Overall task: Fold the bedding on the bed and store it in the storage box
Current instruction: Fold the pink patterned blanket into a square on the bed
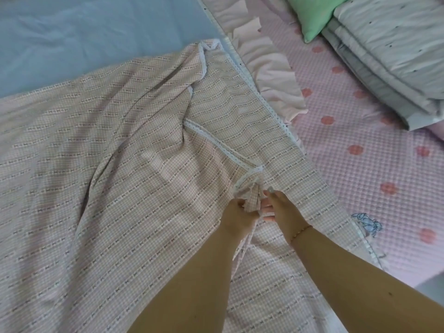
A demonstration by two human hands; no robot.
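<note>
A beige checked blanket (115, 164) with white lace trim lies spread and rumpled over the bed, one lace-edged corner folded back toward the middle. My left hand (236, 212) grips a bunched-up piece of that corner. My right hand (280, 205), with a thin bracelet on the wrist, pinches the same bunch from the right side. Both hands meet just below the lace corner. No storage box is in view.
A light blue sheet (84, 37) covers the far left of the bed. A pink quilted mattress cover (360, 152) with red flowers and a ruffled pink edge (271, 75) lies to the right. A green pillow (314, 15) and a folded grey-white quilt (394, 54) sit at the top right.
</note>
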